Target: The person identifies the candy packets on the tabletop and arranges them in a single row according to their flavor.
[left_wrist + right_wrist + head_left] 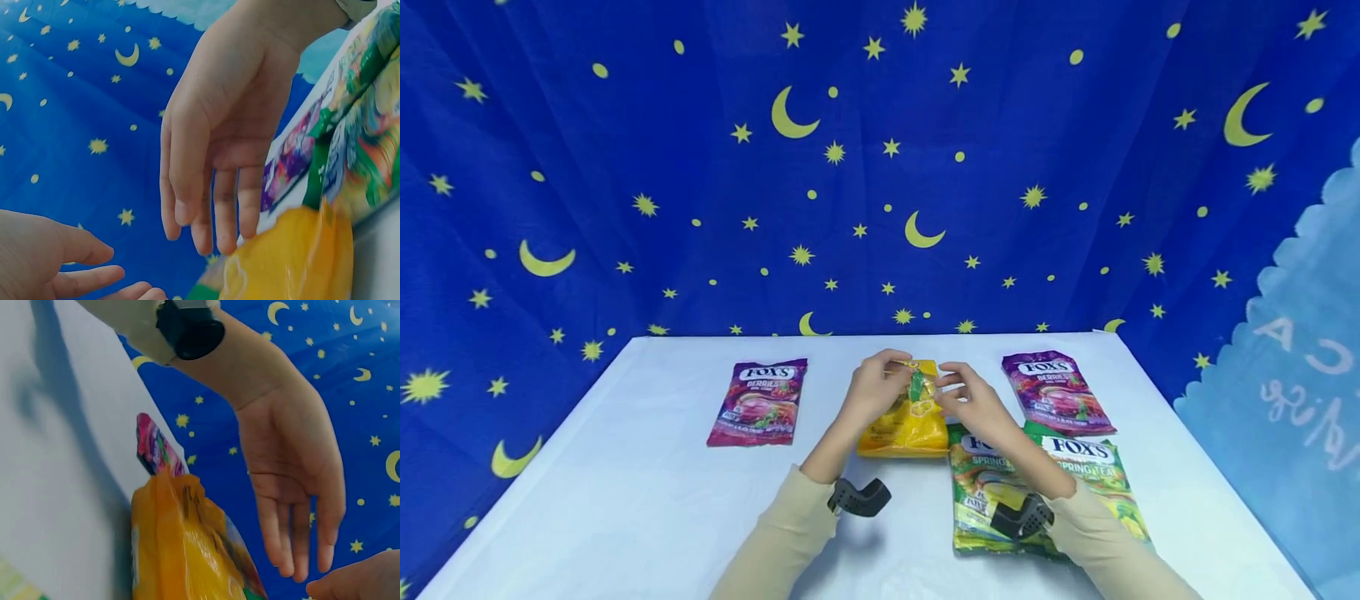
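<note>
A yellow candy bag [906, 433] lies in the middle of the table, with green and yellow print on its front. My left hand [874, 390] hovers at its upper left, fingers loosely extended. Over the upper right side is my right hand [976, 404], its fingers lightly bent and holding nothing. Both wrist views show the bag beside the hands, with the left hand [290, 453] and the right hand [228, 112] having fairly straight fingers. Whether any fingertip touches the bag is unclear. The right forearm partly covers two green Fox's Spring Tea bags [1093, 475].
One purple Fox's Berries bag [760, 404] lies at the left on the white table [625, 500], another purple bag [1056, 396] at the back right. Dark wrist devices [859, 498] sit at both cuffs. A blue star-and-moon cloth [865, 183] hangs behind.
</note>
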A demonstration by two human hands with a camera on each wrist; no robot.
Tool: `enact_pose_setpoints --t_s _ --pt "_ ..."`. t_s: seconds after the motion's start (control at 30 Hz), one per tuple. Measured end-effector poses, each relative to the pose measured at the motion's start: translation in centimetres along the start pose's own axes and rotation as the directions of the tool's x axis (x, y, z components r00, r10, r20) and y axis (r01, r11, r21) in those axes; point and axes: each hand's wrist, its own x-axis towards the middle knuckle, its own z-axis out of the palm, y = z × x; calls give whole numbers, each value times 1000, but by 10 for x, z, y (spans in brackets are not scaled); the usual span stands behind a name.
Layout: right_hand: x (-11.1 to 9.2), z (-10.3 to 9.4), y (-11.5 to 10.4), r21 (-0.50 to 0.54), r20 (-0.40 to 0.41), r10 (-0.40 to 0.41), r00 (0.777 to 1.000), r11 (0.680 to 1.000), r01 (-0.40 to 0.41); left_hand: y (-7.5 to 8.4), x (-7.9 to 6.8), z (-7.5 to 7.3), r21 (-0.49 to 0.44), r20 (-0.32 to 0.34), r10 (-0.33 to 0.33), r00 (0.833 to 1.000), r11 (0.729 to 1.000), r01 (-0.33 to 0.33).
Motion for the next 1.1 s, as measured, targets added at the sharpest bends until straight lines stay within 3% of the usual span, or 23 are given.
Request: enact_pose_setpoints --t_s 0.33,0.63,0.9,1.1 --pt "-3 -23 17 -39 -50 4 999 999 -6 19 12 34 30 40 62 997 998 -63" --pt "-8 -45 30 5 -89 50 995 999 -50 20 16 66 51 63 65 996 996 -68" --pt "-10 -59 31 57 -131 47 990 998 -40 19 21 92 32 22 64 998 997 -64" --pt "-9 -77 41 54 -185 78 980 996 -69 25 26 114 38 39 50 998 998 -52"
